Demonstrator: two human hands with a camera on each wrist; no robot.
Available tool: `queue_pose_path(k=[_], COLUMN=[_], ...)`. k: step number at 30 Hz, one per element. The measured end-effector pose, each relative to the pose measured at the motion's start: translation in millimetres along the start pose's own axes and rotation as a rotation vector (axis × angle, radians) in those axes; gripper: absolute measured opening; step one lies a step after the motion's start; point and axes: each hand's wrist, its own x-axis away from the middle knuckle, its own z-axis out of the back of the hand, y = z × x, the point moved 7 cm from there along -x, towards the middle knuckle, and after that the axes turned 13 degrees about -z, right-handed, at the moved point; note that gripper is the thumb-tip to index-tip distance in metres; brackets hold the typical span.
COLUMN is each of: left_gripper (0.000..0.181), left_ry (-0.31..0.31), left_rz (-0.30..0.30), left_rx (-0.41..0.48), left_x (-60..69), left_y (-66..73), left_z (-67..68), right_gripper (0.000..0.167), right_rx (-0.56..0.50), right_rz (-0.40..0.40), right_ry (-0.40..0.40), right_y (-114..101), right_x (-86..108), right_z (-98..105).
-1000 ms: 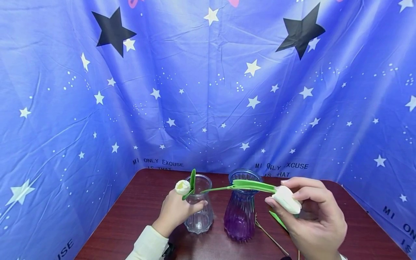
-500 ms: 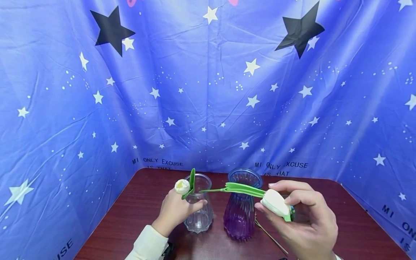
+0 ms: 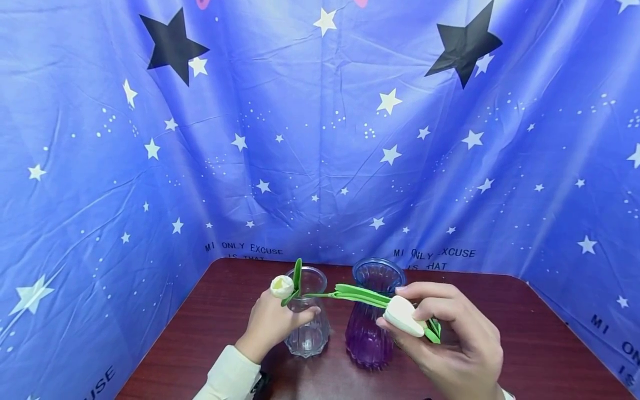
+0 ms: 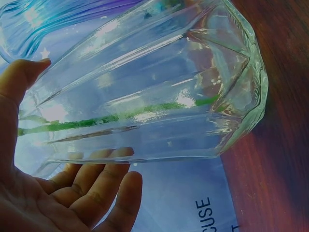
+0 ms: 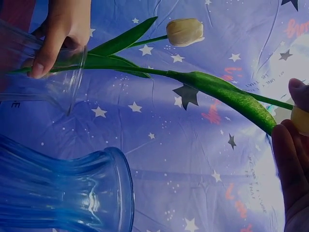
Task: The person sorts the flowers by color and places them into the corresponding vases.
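Observation:
My left hand (image 3: 272, 322) grips the clear glass vase (image 3: 308, 336) near its neck, with thumb and fingers on opposite sides in the left wrist view. One white tulip (image 3: 281, 286) with green leaves stands in that vase, its stem (image 4: 116, 118) visible through the glass. My right hand (image 3: 460, 333) pinches the head of a second white tulip (image 3: 404, 315). That tulip lies nearly level, its leaves (image 3: 357, 294) passing in front of the blue-purple vase. Its stem's lower end reaches the clear vase's mouth; how far inside, I cannot tell.
The blue-purple glass vase (image 3: 370, 339) stands upright right of the clear one. Green leaves (image 3: 434, 331) show behind my right hand, mostly hidden. A dark object (image 3: 261, 386) lies near my left sleeve. Blue star-printed cloth (image 3: 320, 139) surrounds the dark red table (image 3: 540, 344).
My right hand has moved left with the tulip, bringing its stem to the clear vase's mouth. Thin brown stems on the table are now hidden behind that hand. My left hand stays put.

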Motion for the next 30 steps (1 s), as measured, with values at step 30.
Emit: queue_pose_path(k=[30], left_gripper=[0.05], left_ry=[0.004], left_rz=[-0.051], left_rx=[-0.049], left_x=[-2.0], left_y=[3.4], left_z=[0.6], right_gripper=[0.038], right_rx=[0.387], right_rz=[-0.081], right_ry=[-0.109], right_y=[23.2], right_x=[-7.5], right_z=[-35.6])
